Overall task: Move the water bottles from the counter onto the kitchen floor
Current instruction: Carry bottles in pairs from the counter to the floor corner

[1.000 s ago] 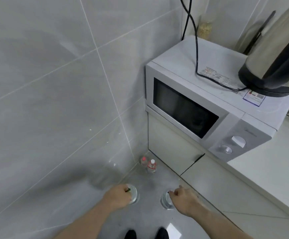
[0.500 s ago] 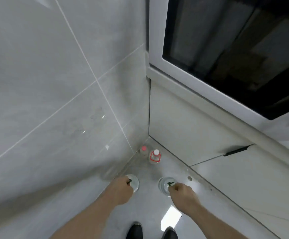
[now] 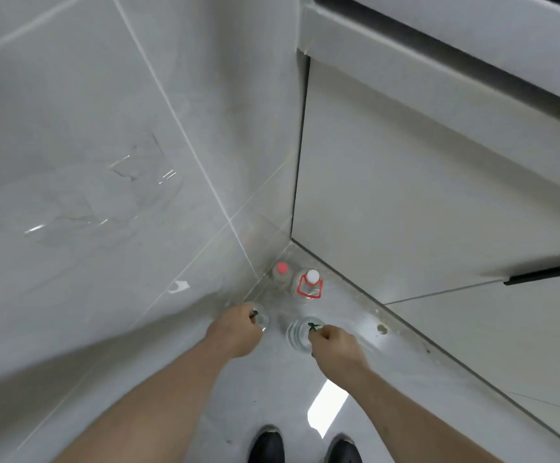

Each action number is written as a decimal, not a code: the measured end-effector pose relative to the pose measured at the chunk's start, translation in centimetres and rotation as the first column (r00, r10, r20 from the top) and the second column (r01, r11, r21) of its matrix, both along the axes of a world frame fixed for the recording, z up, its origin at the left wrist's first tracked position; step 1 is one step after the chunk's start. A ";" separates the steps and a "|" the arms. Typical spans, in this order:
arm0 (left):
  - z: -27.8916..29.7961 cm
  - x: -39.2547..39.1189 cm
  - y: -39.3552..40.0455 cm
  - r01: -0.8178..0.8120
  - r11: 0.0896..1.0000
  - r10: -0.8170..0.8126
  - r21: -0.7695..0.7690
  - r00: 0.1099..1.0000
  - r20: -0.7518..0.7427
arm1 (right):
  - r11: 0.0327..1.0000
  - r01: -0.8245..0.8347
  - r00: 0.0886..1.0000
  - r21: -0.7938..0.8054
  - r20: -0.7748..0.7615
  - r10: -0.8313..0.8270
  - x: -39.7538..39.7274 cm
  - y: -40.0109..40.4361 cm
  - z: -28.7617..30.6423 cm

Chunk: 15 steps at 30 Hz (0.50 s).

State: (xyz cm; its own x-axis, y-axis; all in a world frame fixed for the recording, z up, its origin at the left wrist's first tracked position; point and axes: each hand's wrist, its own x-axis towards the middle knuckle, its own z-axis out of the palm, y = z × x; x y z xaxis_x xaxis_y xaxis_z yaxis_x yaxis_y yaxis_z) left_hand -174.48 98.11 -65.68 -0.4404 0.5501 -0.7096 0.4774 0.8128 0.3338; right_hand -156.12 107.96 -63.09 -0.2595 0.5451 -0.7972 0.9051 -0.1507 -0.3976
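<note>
Both bottles are dropping closer to the floor (image 3: 271, 389): left hand (image 3: 235, 332) pinching the left bottle (image 3: 261, 318) top, right hand (image 3: 333, 342) pinching the right bottle (image 3: 300, 334) top; release is approaching.

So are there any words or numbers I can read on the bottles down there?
None can be read.
Bottle with the red label: label shows only as a red outline, any print too small and blurred.
Pink-capped bottle: no text visible.
Two bottles under the left hand and right hand: no text visible.
</note>
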 end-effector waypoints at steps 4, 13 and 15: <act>-0.9 -0.7 0.9 0.007 1.000 -0.007 0.014 1.000 -0.006 | 0.999 0.024 0.999 -0.041 -0.020 -0.025 -1.7 -0.4 -1.4; -2.4 -1.7 2.7 0.030 0.999 -0.031 0.040 0.999 0.029 | 0.984 0.085 0.996 -0.154 -0.025 -0.090 -3.3 -0.5 -4.3; -2.6 -1.5 3.0 0.039 0.998 -0.040 0.051 0.999 0.025 | 0.976 0.108 0.993 -0.190 -0.018 -0.113 -3.2 -0.4 -5.1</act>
